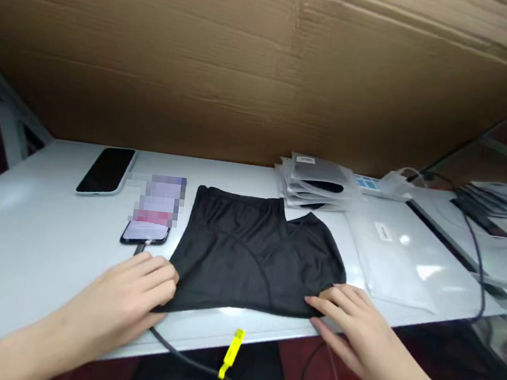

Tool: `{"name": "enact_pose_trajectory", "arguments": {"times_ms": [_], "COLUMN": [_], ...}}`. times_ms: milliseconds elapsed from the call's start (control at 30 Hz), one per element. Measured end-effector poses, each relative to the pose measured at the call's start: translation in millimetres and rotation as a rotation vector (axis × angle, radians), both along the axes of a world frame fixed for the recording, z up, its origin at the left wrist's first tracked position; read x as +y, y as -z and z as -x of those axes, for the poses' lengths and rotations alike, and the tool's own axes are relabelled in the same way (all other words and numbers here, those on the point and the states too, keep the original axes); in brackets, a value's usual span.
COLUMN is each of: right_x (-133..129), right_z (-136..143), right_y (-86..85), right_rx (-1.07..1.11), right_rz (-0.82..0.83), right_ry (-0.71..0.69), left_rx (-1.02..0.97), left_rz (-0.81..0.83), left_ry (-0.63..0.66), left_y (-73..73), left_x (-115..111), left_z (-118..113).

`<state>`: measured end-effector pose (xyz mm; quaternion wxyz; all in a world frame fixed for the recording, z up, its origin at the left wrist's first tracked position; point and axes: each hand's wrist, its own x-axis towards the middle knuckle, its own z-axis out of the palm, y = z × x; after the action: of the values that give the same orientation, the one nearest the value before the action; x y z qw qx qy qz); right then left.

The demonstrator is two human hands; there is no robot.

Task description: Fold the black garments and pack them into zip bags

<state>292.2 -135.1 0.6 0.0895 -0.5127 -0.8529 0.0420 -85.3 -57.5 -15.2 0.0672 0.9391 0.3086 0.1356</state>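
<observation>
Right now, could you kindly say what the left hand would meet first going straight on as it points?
The black garment, most likely: the left hand is at its near left corner, though exactly how they touch is partly hidden.

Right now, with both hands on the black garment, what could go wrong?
The black cable seems to run from the lit phone past the left hand; a snag might drag the phone. The garment lies close to the table's front edge, so a pull toward the person could slip it over. The packet stack sits unevenly just beyond the garment; a bump might shift it.
</observation>
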Motion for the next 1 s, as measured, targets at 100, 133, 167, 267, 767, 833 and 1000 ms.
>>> {"name": "enact_pose_trajectory", "arguments": {"times_ms": [100, 133, 167, 267, 767, 833, 1000], "right_x": [-2.7, -2.8, -2.6, 0.0, 30.3, 32.0, 44.1], "right_z": [0.7, 1.0, 1.3, 1.8, -25.3, -25.9, -24.9], "right_y": [4.0, 3.9, 3.1, -2.0, -17.7, -15.5, -4.8], "right_rx": [0.013, 0.011, 0.006, 0.011, 0.252, 0.234, 0.192], "right_rz": [-0.033, -0.042, -0.047, -0.004, 0.169, 0.154, 0.114], "right_ry": [0.013, 0.003, -0.007, -0.047, 0.191, 0.186, 0.221], "left_rx": [-0.038, -0.040, -0.031, 0.025, -0.222, -0.300, -0.299], "left_rz": [-0.144, -0.175, -0.194, -0.201, 0.505, 0.617, 0.601], "left_ry": [0.022, 0.018, 0.014, 0.001, -0.230, -0.308, -0.474], "left_y": [3.0, 3.6, 4.3, 8.6, -21.1, -22.0, -9.3], "left_x": [-1.1, -1.6, -2.2, -3.7, 7.9, 11.1, 21.3], "left_z": [2.5, 3.9, 5.5, 11.4, 3.9, 1.4, -9.0]}}
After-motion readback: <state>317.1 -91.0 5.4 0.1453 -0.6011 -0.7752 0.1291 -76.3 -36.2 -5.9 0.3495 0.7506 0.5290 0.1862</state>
